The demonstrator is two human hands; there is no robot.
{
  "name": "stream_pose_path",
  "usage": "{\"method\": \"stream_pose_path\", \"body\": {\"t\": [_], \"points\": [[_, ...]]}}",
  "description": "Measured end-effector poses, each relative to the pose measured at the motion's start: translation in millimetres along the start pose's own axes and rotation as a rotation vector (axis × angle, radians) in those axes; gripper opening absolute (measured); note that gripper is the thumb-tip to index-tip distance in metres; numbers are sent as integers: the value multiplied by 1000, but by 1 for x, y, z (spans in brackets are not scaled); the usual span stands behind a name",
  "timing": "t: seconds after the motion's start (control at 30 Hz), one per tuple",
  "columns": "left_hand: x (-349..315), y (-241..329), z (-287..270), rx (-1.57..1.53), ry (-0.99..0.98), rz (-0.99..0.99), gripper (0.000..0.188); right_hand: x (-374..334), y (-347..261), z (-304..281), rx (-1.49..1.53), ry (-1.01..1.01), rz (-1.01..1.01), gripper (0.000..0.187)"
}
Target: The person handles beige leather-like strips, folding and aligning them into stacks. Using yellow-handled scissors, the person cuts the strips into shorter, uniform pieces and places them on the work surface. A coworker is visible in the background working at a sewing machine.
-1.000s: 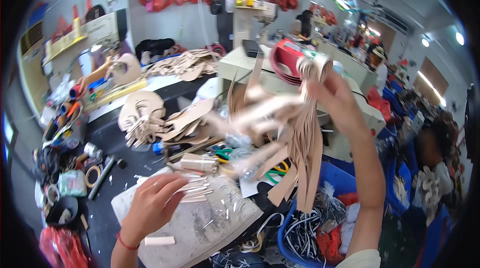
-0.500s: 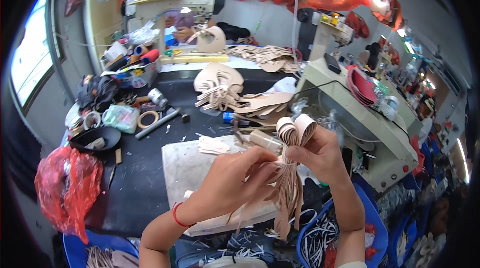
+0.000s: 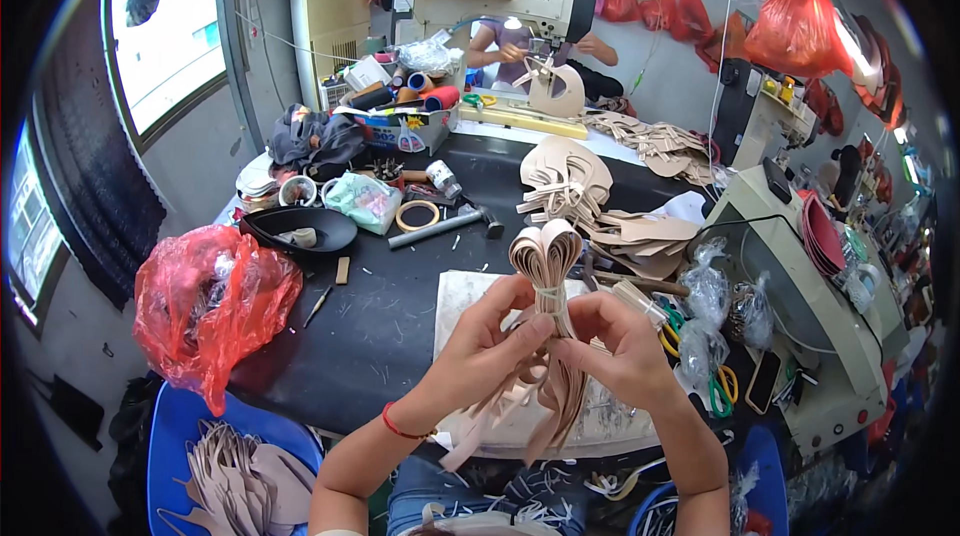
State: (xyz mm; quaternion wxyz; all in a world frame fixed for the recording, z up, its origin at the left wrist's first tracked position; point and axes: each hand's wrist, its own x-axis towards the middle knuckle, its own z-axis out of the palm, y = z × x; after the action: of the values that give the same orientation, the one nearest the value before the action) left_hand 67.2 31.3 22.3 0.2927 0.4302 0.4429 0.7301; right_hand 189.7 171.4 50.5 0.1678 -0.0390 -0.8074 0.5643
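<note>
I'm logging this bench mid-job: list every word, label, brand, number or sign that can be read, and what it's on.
Sewing machine: dark lettering on its pale head, legible; I don't copy it out.
Box: characters on its front, partly legible; likewise not copied.
Bottle: markings too small to read.
Strap bundle: no lettering visible.

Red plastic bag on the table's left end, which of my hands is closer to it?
Left. Your left hand is right of the bag, at the strap bundle; your right hand is farther right, on the bundle's other side.
</note>
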Motion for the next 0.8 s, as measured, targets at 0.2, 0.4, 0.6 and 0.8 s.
{"method": "stream_pose_path", "body": {"t": [0.2, 0.4, 0.6, 0.8], "points": [[2, 6, 0, -17, 101, -96, 23, -3, 0, 11, -69, 101, 55, 29], [-2, 8, 5, -23, 216, 74, 18, 0, -29, 15, -363, 88, -47, 26], [-6, 4, 9, -204, 304, 105, 19, -3, -20, 28, -504, 148, -149, 28], [-13, 4, -4, 35, 247, 155, 27, -11, -25, 21, -339, 32, 71, 26]]}}
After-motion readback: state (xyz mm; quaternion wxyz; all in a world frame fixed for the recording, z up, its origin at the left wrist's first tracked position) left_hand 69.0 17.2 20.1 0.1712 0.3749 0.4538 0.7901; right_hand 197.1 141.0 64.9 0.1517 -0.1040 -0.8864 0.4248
